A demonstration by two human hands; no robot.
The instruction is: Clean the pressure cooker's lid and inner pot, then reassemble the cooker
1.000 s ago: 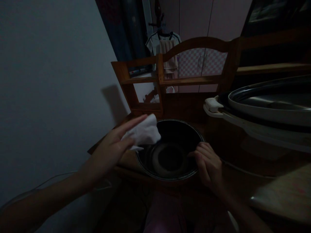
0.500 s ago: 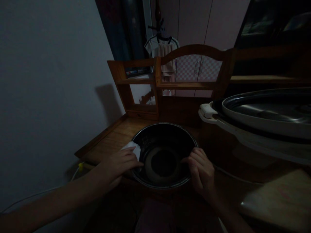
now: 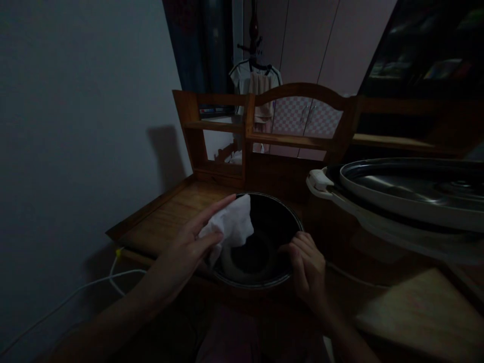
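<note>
With the pot as the centre of the clock, a brown wooden desk lies beneath everything, and its open-backed wooden shelf stands at twelve. Between two and three o'clock sits a large white oval cooker, covered by a domed see-through lid.

The deep, round, black-coated pot is at the desk's near edge, opening upward. Wiping appears to be under way rather than finished: cloth and pot are both in hand, and neither has been put aside. How much of the inside is done, and how much is left, I cannot tell in this dim light. The pot's walls look dark and smooth, its rim shows a thin pale line, and a dull greyish ring circles the floor (residue or mere reflection, I cannot say).

The right hand, between three and four o'clock, has its fingers bent close together and clamped on the rim. The left hand, at nine, pinches a small, white, crumpled cloth between thumb and fingers. The cloth, perhaps tissue, overhangs the opening at ten o'clock, soft and creased; whether it touches the pot is unclear.
</note>
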